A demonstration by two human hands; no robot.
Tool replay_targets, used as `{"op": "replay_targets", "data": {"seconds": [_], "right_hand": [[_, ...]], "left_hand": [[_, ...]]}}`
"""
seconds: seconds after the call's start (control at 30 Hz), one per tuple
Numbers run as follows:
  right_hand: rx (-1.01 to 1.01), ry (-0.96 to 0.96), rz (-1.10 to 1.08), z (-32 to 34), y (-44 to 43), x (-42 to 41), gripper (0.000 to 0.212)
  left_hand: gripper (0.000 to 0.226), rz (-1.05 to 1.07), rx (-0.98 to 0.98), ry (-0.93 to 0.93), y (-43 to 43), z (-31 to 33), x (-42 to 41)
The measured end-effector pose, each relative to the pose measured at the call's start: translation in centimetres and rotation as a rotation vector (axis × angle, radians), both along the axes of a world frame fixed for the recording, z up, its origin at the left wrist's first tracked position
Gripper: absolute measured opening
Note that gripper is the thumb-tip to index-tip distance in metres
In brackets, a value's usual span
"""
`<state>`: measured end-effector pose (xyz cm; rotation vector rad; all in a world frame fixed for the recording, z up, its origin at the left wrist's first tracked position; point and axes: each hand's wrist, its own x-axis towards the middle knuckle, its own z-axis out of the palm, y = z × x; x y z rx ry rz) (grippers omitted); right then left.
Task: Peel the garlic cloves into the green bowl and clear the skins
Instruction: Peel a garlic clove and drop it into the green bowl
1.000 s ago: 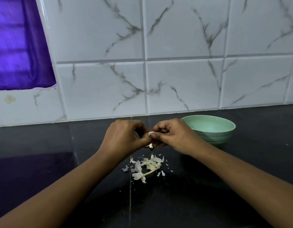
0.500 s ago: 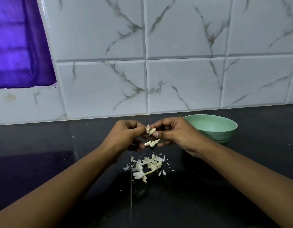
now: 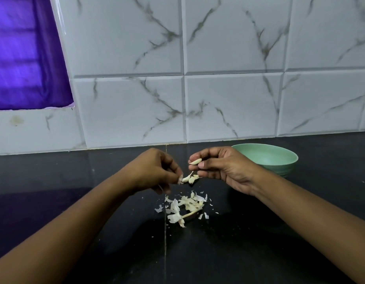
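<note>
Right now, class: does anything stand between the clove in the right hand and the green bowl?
Nothing visible does. The right hand pinches the clove left of the green bowl; the skins lie on the counter, nearer the camera.

Clove aloft; skins heaped below; green bowl upright.

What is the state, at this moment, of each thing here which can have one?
Left hand: pinches garlic bits.
Right hand: holds a clove that looks peeled.
Bowl: upright, no cloves seen inside.
Skins: loose pile on the counter.
</note>
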<state>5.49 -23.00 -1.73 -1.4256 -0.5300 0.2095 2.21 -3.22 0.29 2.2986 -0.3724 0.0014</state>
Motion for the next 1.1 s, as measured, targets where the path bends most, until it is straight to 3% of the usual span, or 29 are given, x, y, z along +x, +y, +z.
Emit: {"op": "replay_targets", "data": {"seconds": [0.1, 0.2, 0.3, 0.43, 0.57, 0.87, 1.0, 1.1], "right_hand": [[-0.007, 0.025, 0.002, 0.1, -0.1, -0.1, 0.015], [-0.007, 0.042, 0.007, 0.2, -0.1, -0.2, 0.015], [-0.017, 0.042, 0.008, 0.2, -0.1, -0.3, 0.017], [-0.026, 0.044, 0.009, 0.3, 0.0, -0.6, 0.016], [-0.049, 0.011, -0.024, 0.3, 0.1, -0.9, 0.014], [-0.189, -0.104, -0.222, 0.8, 0.0, -1.1, 0.035], [-0.149, -0.081, -0.206, 0.6, -0.1, -0.8, 0.008], [-0.072, 0.022, -0.125, 0.5, 0.0, -0.8, 0.013]], "left_hand": [[0.023, -0.06, 0.153, 0.01, 0.0, 0.3, -0.2], [0.026, -0.076, 0.139, 0.013, 0.2, 0.4, 0.0], [0.004, -0.009, 0.044, -0.112, 0.2, 0.2, 0.1], [0.027, 0.012, -0.145, -0.249, -0.5, -0.3, 0.0], [0.011, -0.033, -0.272, -0.269, -1.2, -1.2, 0.1], [0.011, -0.008, -0.405, -0.233, -1.0, -1.4, 0.4], [0.012, -0.001, -0.367, -0.285, -1.0, -1.6, 0.4], [0.013, 0.016, -0.311, -0.35, -1.1, -1.7, 0.3]]}}
